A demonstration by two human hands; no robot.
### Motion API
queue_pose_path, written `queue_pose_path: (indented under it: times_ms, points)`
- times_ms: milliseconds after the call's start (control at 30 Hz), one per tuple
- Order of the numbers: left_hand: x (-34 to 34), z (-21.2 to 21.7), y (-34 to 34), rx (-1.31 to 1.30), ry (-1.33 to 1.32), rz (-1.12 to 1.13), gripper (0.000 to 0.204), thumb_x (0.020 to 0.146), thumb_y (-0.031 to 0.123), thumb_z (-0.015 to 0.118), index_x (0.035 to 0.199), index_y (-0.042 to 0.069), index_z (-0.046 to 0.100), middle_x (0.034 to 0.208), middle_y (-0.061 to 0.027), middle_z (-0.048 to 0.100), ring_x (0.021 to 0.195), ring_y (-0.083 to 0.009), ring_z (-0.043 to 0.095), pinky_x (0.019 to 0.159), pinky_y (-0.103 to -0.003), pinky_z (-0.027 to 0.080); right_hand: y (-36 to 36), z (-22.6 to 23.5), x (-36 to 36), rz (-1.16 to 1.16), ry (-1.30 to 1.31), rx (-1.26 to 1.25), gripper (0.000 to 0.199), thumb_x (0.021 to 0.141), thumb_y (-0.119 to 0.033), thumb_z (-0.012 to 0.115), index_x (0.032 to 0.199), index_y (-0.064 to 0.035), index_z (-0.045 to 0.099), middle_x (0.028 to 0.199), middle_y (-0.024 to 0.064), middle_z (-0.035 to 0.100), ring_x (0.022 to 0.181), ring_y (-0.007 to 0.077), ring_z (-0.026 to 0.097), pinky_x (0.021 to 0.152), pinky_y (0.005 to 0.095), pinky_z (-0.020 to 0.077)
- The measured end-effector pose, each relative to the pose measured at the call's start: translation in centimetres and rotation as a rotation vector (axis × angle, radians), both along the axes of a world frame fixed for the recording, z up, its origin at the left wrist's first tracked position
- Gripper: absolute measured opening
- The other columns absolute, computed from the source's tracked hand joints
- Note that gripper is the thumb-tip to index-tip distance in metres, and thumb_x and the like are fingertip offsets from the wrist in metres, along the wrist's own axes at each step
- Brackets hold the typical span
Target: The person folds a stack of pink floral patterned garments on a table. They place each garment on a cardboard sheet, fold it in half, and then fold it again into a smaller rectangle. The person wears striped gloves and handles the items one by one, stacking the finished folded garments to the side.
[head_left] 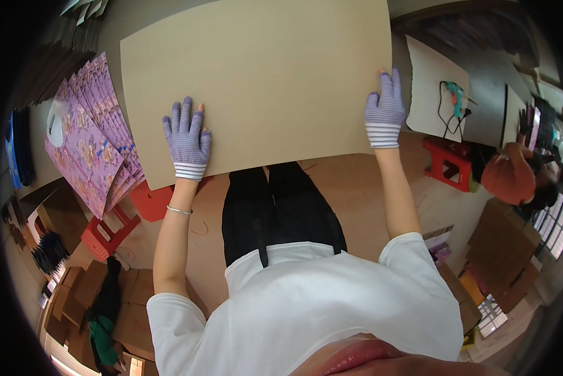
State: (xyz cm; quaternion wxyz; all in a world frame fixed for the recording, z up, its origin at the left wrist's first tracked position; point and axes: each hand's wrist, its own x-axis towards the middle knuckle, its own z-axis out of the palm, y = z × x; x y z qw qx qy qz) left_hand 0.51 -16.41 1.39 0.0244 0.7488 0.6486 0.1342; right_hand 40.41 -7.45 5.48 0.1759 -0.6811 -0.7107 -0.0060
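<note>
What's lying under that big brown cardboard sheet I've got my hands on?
The cardboard sheet hides most of what lies beneath. At its left edge a fanned stack of purple floral sheets slips under it; how far cannot be seen.

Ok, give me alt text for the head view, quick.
Both gloved hands, left hand and right hand, press flat on a large brown cardboard sheet. A fanned stack of pink floral sheets lies left; a glue gun lies right.

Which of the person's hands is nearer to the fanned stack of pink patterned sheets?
Left. The left hand lies flat on the cardboard sheet just beside the pink sheets; the right hand rests at the far edge.
</note>
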Motion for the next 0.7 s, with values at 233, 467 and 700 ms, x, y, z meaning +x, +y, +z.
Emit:
queue_pose_path:
  times_ms: [233,467,700]
  points:
    - [-0.1,-0.2,-0.2,-0.007,-0.010,0.010,0.050,0.088,0.023,0.054,0.136,0.011,0.056,0.150,-0.0159,0.043,0.137,-0.0441,0.037,0.113,-0.062,0.022,1.3,0.3,0.3,-0.137,0.187,-0.136,0.063,0.084,-0.009,0.055,0.145,-0.0073,0.041,0.146,0.0174,0.047,0.112,0.0361,0.062,0.091,0.0394,0.0535]
    - [0.0,0.0,0.0,0.000,-0.013,0.003,0.049,0.088,0.023,0.054,0.136,0.011,0.056,0.149,-0.0160,0.043,0.137,-0.0436,0.038,0.113,-0.062,0.022,1.8,-1.7,1.7,-0.121,0.219,-0.083,0.059,0.084,-0.013,0.057,0.141,-0.0080,0.047,0.136,0.0192,0.056,0.116,0.0371,0.060,0.098,0.0415,0.0494]
    - [-0.1,0.1,-0.1,-0.017,-0.005,0.012,0.049,0.088,0.024,0.054,0.136,0.011,0.056,0.149,-0.0160,0.044,0.137,-0.0436,0.038,0.113,-0.062,0.022,4.3,-0.7,1.7,-0.310,0.288,-0.316,0.053,0.084,-0.020,0.058,0.135,-0.0081,0.054,0.130,0.0206,0.060,0.111,0.0391,0.062,0.098,0.0413,0.0481]
